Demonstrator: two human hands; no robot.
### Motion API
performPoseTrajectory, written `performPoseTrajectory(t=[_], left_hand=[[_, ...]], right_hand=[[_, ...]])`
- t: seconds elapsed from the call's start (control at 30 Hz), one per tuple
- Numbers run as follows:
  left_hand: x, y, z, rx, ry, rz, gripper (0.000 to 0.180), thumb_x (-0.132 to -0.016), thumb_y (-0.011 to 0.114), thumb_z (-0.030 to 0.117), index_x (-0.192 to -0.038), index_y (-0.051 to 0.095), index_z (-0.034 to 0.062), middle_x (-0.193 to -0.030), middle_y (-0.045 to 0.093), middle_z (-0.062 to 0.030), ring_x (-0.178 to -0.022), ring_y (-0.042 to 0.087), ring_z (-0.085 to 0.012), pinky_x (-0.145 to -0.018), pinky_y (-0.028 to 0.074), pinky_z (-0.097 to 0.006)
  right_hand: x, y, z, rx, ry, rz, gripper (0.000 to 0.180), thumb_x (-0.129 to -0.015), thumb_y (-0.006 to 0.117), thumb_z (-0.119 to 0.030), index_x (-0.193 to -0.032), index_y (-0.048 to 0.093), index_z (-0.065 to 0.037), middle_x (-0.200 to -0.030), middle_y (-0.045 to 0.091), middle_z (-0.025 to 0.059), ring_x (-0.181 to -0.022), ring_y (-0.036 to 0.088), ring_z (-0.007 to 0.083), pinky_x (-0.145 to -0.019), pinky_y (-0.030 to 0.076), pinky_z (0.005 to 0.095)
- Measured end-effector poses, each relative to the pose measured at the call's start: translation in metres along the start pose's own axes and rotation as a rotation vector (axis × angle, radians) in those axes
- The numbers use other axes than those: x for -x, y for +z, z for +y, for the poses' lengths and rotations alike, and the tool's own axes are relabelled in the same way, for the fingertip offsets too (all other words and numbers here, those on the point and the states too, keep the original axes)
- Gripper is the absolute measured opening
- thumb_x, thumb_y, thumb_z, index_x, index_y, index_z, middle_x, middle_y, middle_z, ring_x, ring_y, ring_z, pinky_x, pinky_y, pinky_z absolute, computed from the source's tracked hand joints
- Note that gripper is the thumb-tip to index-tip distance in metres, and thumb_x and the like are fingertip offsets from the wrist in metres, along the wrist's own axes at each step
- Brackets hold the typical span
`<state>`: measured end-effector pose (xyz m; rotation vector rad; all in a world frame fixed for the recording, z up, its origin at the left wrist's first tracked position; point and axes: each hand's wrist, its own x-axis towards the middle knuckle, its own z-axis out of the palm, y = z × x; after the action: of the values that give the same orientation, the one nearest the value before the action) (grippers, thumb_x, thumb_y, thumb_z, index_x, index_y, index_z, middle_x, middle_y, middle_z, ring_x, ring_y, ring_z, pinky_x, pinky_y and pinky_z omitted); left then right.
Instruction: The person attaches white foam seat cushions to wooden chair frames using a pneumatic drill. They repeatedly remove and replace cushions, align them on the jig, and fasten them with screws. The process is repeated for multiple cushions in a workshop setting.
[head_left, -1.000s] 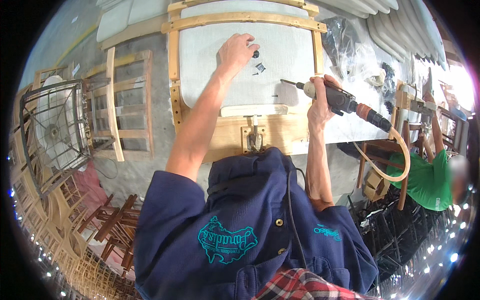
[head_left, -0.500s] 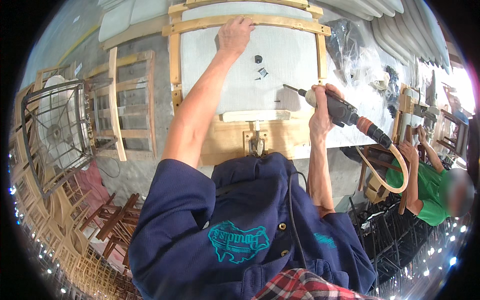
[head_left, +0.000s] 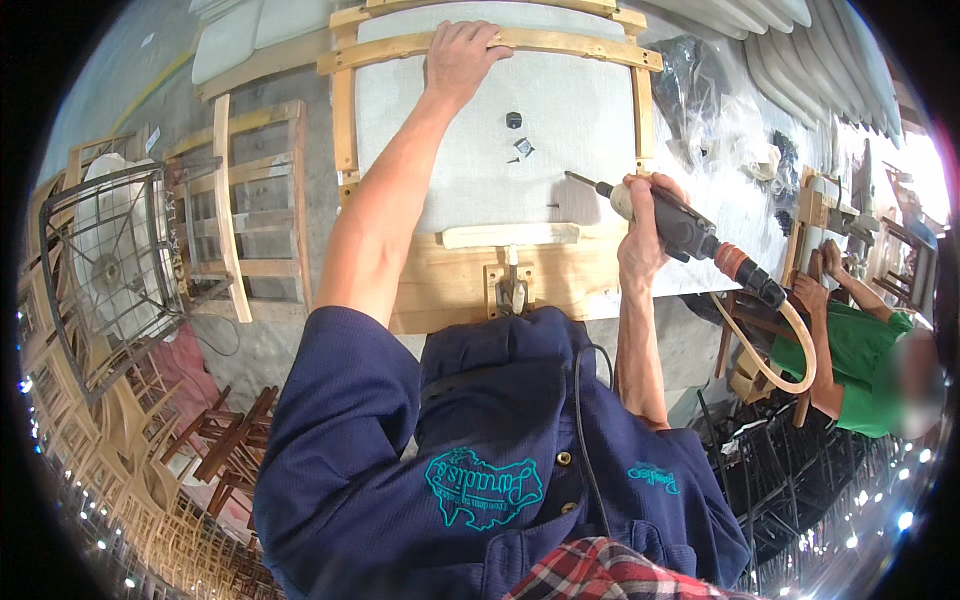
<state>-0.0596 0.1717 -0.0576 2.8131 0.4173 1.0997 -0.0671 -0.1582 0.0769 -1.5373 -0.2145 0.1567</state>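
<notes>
A light wooden frame [head_left: 575, 43] lies over a pale cloth-covered surface [head_left: 460, 195] on the bench. My left hand [head_left: 463, 62] is closed over its crosswise rail, left of the middle, with the fingertips on the wood. In my right hand [head_left: 642, 225] is an air screwdriver [head_left: 682, 225], gripped round its body, with the long thin bit pointing left over the pale surface. Between the hands lie a small black cap [head_left: 514, 120], a small square dark piece [head_left: 523, 148] and a screw [head_left: 554, 205].
A padded wooden bar [head_left: 510, 235] stands at the bench's near edge. The tool's hose [head_left: 808, 350] loops down at right. Plastic wrap [head_left: 695, 105] lies beside the frame. A co-worker in green [head_left: 850, 370] handles wood at far right. Slatted wood [head_left: 260, 220] leans at left.
My left hand has slid a little left along the rail, and the frame has shifted slightly left. The screwdriver stays nearly where it was.
</notes>
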Motion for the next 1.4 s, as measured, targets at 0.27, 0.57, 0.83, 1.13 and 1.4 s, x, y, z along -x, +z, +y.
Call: performPoseTrajectory(t=[0.27, 0.57, 0.83, 1.13, 1.4], left_hand=[[-0.006, -0.008, -0.006, 0.158, -0.096, -0.202, 0.055, -0.085, 0.072, 0.054, -0.121, 0.072, 0.0115, -0.121, 0.071, -0.0032, -0.115, 0.061, -0.0245, -0.102, 0.050, -0.040], [0.000, -0.008, -0.012, 0.262, -0.085, -0.158, 0.040, -0.092, 0.071, 0.041, -0.120, 0.073, 0.0117, -0.123, 0.071, -0.0012, -0.118, 0.061, -0.0240, -0.104, 0.049, -0.040], [-0.005, -0.004, -0.010, 0.047, 0.046, -0.161, 0.031, -0.092, 0.070, 0.038, -0.113, 0.074, 0.0165, -0.113, 0.072, 0.0013, -0.109, 0.064, -0.0231, -0.096, 0.052, -0.041], [0.003, -0.012, 0.000, 0.127, -0.092, -0.053, 0.039, -0.098, 0.065, 0.040, -0.123, 0.072, 0.0116, -0.123, 0.071, -0.0081, -0.121, 0.061, -0.0273, -0.103, 0.049, -0.044], [0.013, -0.103, 0.082, 0.314, -0.500, -0.799, 0.052, -0.092, 0.068, 0.053, -0.114, 0.074, 0.0060, -0.099, 0.075, -0.0103, -0.093, 0.072, -0.0292, -0.081, 0.056, -0.043]], right_hand=[[0.000, -0.001, -0.001, -0.002, 0.004, -0.013, 0.026, -0.095, 0.068, 0.000, -0.117, 0.056, -0.003, -0.106, 0.069, 0.0151, -0.100, 0.071, 0.0250, -0.097, 0.054, 0.0416], [-0.002, -0.001, 0.000, 0.003, -0.003, -0.015, 0.025, -0.095, 0.068, -0.001, -0.117, 0.057, -0.003, -0.105, 0.069, 0.0144, -0.101, 0.071, 0.0248, -0.098, 0.055, 0.0422], [0.000, 0.000, -0.003, -0.006, 0.001, -0.022, 0.026, -0.095, 0.069, -0.001, -0.117, 0.056, -0.004, -0.105, 0.069, 0.0138, -0.102, 0.070, 0.0243, -0.098, 0.054, 0.0422], [-0.003, 0.000, 0.000, 0.004, -0.028, -0.002, 0.027, -0.093, 0.070, 0.000, -0.116, 0.057, -0.003, -0.102, 0.069, 0.0127, -0.099, 0.071, 0.0242, -0.095, 0.055, 0.0413], [0.001, 0.003, -0.002, -0.008, -0.002, 0.011, 0.028, -0.093, 0.072, -0.003, -0.117, 0.058, -0.003, -0.103, 0.069, 0.0131, -0.099, 0.071, 0.0242, -0.095, 0.054, 0.0415]])
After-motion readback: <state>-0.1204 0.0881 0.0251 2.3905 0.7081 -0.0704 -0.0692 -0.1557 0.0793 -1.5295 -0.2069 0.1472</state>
